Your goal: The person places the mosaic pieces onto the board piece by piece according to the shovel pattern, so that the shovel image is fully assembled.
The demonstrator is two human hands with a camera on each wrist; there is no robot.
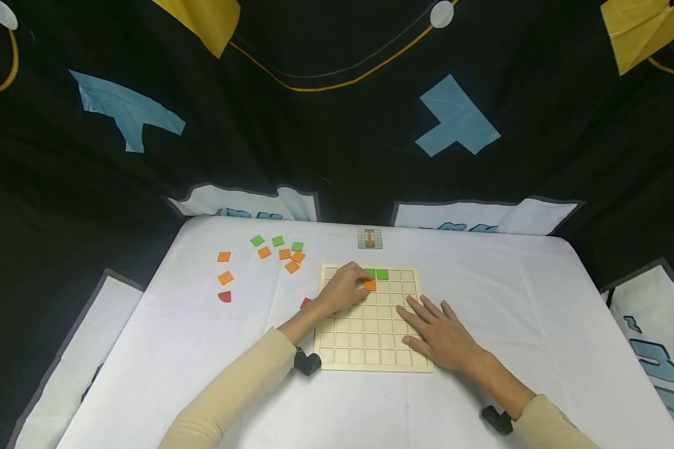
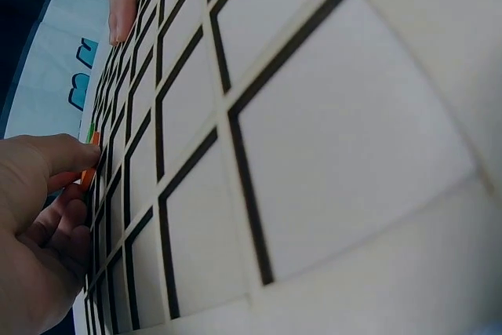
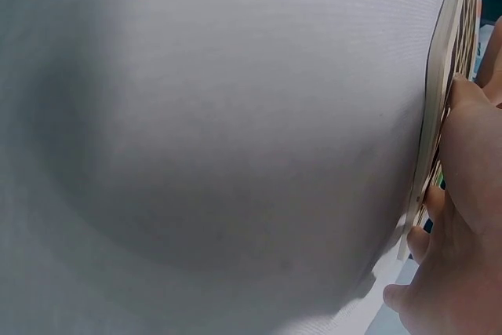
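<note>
A pale wooden grid board point(image 1: 365, 340) lies on the white table. My left hand point(image 1: 345, 288) reaches over it and pinches an orange square tile point(image 1: 370, 285) at the second row from the top; the left wrist view shows the same orange tile point(image 2: 89, 172) at the thumb and fingertips. Just above it, green square tiles point(image 1: 382, 274) sit in top-row cells, one partly covered by the fingers. My right hand point(image 1: 444, 333) rests with spread fingers on the board's right edge, holding nothing. In the right wrist view that hand point(image 3: 471, 217) lies along the board's edge point(image 3: 430, 115).
Left of the board lie loose orange tiles point(image 1: 225, 278), green tiles point(image 1: 278, 241) and a red rounded piece point(image 1: 224, 297). Another red piece point(image 1: 306, 302) is beside the left forearm. A small picture card point(image 1: 369, 239) with a grid pattern lies behind the board.
</note>
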